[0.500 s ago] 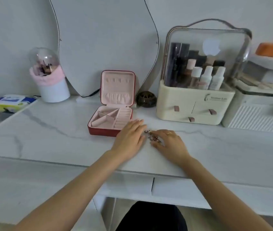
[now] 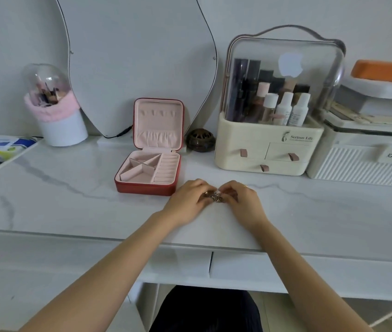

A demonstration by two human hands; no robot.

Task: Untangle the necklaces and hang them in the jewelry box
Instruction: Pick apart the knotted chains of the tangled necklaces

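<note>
Both forearms were bare – no sleeves showed anywhere up to the frame's lower edge. The left hand (image 2: 185, 200) wore nothing visible on fingers or wrist. The right hand (image 2: 244, 201) carried a thin gold-toned ring (image 2: 245, 186) on one finger; which finger was hard to tell. No watch, no bracelet on either wrist. Nails too small to judge for polish. At bottom centre, between the forearms, a dark garment (image 2: 205, 310) – black or near-black, plain, with faint vertical folds on its right part – covered the lap; its type could not be told
</note>
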